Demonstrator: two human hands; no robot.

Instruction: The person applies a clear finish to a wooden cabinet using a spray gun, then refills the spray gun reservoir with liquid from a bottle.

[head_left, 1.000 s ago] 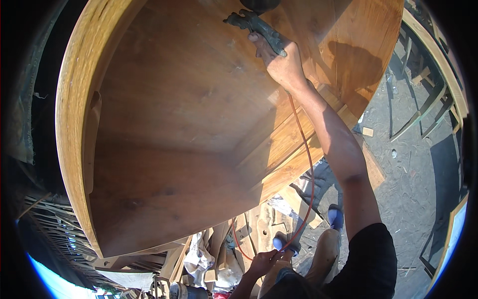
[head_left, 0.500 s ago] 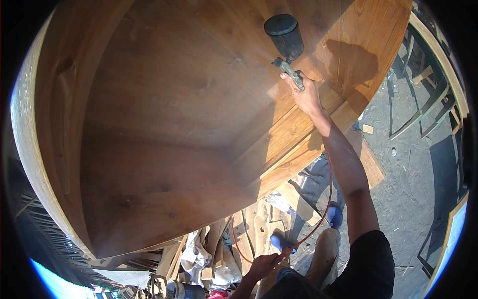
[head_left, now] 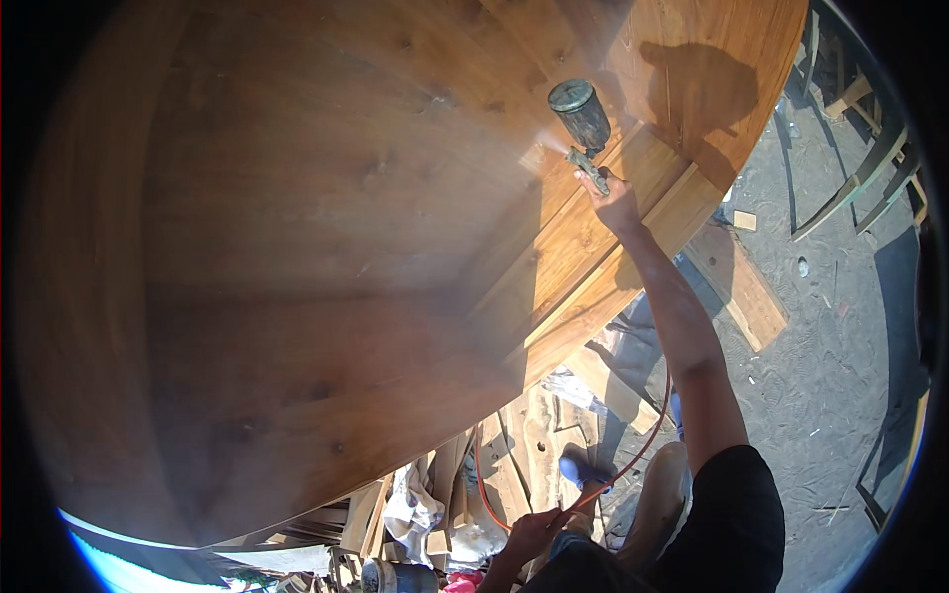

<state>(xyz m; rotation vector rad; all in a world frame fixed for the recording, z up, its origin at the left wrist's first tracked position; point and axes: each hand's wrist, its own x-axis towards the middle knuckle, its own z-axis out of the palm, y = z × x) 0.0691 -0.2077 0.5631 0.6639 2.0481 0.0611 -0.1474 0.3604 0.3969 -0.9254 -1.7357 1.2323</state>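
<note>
My right hand point(head_left: 615, 206) is closed around a spray gun point(head_left: 589, 172) with a dark round cup point(head_left: 581, 117) on top. Pale mist fans out from its nozzle toward the inner wall of a large brown wooden cabinet point(head_left: 326, 188). Below the gun run the stepped boards point(head_left: 593, 259) of the cabinet's sunlit side. Low down near my legs, my left hand point(head_left: 534, 534) is wrapped around a thin red hose point(head_left: 633, 461). The hose loops up behind my right forearm; where it meets the gun is hidden.
Under the cabinet edge lie loose wood planks point(head_left: 542, 445), a whitish cloth point(head_left: 410, 509) and a bucket point(head_left: 395, 575). A board point(head_left: 736, 287) rests on the grey ground at right. Curved wooden frames point(head_left: 855, 188) stand beyond it. My feet are close to the planks.
My right hand and the spray gun have moved slightly down and right in view, and the cup leans differently. A bright spray plume now shows at the nozzle. The left hand still holds the hose.
</note>
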